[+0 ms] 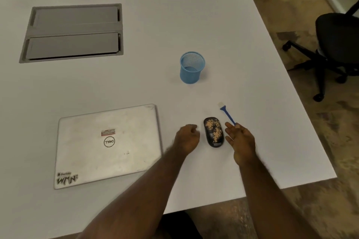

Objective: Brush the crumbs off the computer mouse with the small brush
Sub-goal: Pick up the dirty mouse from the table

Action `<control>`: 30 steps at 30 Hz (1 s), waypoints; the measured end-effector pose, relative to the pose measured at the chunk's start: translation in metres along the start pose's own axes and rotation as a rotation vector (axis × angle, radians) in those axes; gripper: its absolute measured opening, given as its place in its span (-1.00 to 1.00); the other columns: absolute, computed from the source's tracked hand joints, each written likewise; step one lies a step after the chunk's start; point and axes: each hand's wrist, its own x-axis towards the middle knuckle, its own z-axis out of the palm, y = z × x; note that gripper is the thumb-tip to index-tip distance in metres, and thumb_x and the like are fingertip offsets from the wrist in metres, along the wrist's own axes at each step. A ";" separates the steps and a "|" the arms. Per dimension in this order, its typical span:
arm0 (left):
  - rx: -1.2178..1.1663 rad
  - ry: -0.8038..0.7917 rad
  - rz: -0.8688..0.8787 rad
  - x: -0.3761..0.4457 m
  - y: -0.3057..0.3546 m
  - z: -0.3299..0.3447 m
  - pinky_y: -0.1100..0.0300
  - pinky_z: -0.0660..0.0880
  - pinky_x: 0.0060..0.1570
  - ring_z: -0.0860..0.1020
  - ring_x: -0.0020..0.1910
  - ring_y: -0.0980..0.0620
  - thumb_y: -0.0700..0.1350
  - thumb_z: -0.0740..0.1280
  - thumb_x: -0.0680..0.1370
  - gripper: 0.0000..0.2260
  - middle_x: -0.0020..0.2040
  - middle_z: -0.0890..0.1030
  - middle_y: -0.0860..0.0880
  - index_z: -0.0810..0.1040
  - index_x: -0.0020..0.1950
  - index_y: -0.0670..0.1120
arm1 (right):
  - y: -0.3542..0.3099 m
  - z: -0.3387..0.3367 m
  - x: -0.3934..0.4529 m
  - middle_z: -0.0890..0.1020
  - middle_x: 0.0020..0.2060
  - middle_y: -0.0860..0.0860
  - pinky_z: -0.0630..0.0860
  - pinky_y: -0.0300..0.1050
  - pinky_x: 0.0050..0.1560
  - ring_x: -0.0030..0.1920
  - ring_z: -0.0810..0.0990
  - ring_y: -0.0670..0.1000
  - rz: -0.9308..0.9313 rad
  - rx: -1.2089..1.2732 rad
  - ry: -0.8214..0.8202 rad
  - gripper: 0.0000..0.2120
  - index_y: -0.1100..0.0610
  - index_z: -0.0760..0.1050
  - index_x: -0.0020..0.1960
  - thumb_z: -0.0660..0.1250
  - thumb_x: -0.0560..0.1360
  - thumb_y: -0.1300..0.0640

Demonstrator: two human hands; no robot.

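Computer mouse (213, 132), crumb-covered, lies on the table (213, 25) between your hands: left hand (187, 138) curled and empty, right hand (240, 137) holding the small brush (227, 113) by its handle.

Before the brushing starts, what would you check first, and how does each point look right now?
1. Crumbs on the mouse: ok, tan bits cover its top.
2. Brush within reach: ok, its handle end meets the right hand.
3. Firm grip on the brush: cannot tell, the fingers look loose and open.
4. Bristles facing the mouse: not ok, they point away toward the far side.
5. Left hand steadying the mouse: not ok, it is curled beside the mouse, apart from it.
6. Room to sweep: ok, bare table surrounds the mouse.
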 end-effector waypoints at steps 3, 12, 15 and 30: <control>-0.014 -0.015 -0.033 0.001 0.007 0.018 -0.09 0.49 0.22 0.55 0.20 -0.25 -0.19 0.19 0.57 -0.69 0.19 0.60 -0.27 0.56 0.25 -0.23 | 0.004 0.005 0.000 0.59 0.25 0.23 0.50 0.06 0.21 0.24 0.56 0.19 0.002 0.006 0.020 -0.75 0.23 0.42 0.28 0.12 0.69 0.14; -0.137 0.058 -0.121 0.005 0.010 0.044 -0.02 0.55 0.16 0.58 0.11 -0.12 -0.17 0.14 0.61 -0.72 0.13 0.62 -0.16 0.59 0.17 -0.19 | 0.007 0.011 0.004 0.60 0.23 0.23 0.51 0.11 0.28 0.21 0.60 0.18 0.044 -0.001 0.029 -0.70 0.31 0.41 0.34 0.10 0.69 0.18; -0.155 0.095 -0.122 0.007 0.012 0.047 -0.03 0.56 0.14 0.58 0.05 -0.11 -0.17 0.12 0.61 -0.80 -0.01 0.58 -0.10 0.53 -0.03 -0.04 | 0.007 0.010 0.001 0.61 0.21 0.20 0.51 0.08 0.27 0.17 0.59 0.14 0.045 0.009 0.017 -0.70 0.30 0.40 0.35 0.09 0.70 0.18; -0.744 -0.215 -0.217 -0.012 0.005 0.041 0.07 0.60 0.01 0.60 0.10 -0.12 -0.23 0.14 0.64 -0.75 0.13 0.62 -0.18 0.49 0.26 -0.21 | -0.006 -0.014 -0.029 0.65 0.10 0.16 0.59 -0.09 -0.02 0.07 0.65 0.13 0.028 0.074 -0.008 -0.81 0.21 0.46 0.21 0.14 0.68 0.18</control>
